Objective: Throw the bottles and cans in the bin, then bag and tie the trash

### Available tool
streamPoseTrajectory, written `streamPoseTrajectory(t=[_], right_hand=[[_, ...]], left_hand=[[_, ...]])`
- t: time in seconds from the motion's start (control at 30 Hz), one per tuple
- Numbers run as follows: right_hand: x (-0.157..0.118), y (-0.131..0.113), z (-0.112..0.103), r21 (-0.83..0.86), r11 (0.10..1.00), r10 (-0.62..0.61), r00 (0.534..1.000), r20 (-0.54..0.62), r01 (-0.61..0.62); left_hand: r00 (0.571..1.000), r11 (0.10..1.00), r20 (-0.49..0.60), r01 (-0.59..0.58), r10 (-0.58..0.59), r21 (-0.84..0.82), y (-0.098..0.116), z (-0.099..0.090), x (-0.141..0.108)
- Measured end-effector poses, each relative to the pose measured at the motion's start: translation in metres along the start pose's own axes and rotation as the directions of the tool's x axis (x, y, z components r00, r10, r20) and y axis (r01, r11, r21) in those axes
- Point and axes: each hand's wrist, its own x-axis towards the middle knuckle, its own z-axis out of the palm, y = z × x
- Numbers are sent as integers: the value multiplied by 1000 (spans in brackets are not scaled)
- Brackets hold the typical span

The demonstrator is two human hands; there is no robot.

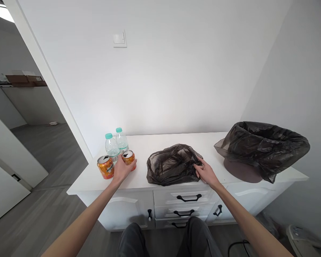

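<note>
My left hand is closed around an orange can on the white cabinet top. Left of it stands a second orange can, its top opened. Behind the cans are two clear bottles with teal caps, one nearer and the other farther back. A black plastic bag lies spread in the middle, its mouth facing up. My right hand pinches the bag's right edge between thumb and fingers.
A dark bin lined with another black bag stands on the right of the cabinet top. The wall rises behind. Drawers with black handles are below, above my knees.
</note>
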Motion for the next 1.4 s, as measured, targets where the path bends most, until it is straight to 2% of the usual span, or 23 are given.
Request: streamPoseTrajectory(t=[0.13,0.23,0.3,0.4,0.43,0.5,0.57,0.63,0.73,0.87,1.07,1.27,1.33,1.4], right_hand=[[-3,-5,0,-27,999,32,999,0,-32],[-4,-5,0,-37,999,29,1000,3,-29],[-3,-3,0,-39,999,20,1000,6,-19],[-1,1,0,-38,999,15,1000,14,-15],[0,2,-1,-36,999,11,1000,18,-11],[1,4,-2,-30,1000,3,1000,22,-2],[1,6,-3,-23,1000,-4,1000,22,4],[1,7,-4,-8,1000,-10,999,31,10],[0,6,-5,16,1000,-26,999,48,25],[1,3,-8,16,999,-32,999,27,31],[3,1,-11,36,999,-36,998,47,34],[-3,0,-9,119,993,-31,993,114,17],[-11,-7,-8,164,986,-44,990,131,23],[-20,-16,-10,178,982,-80,992,96,62]], left_hand=[[1000,1000,-5,21,-21,-18,-5,6,3],[1000,999,-22,-6,5,-44,-8,6,-7],[991,994,-95,-100,95,-50,-10,4,-21],[928,961,-256,-276,271,15,-12,-2,-49],[913,948,-262,-318,314,25,-13,-3,-58],[920,931,-169,-364,355,-28,-13,-2,-70],[943,934,-6,-329,332,-139,-14,4,-75],[958,947,125,-224,257,-228,-16,16,-71],[967,956,206,-86,147,-282,-21,33,-56],[978,963,182,-47,98,-265,-25,44,-30],[986,969,157,-7,48,-247,-27,32,-4],[991,964,132,1,36,-267,-29,25,-6],[989,963,141,-1,40,-270,-24,25,-11],[984,961,168,-7,56,-276,-15,25,-18]])
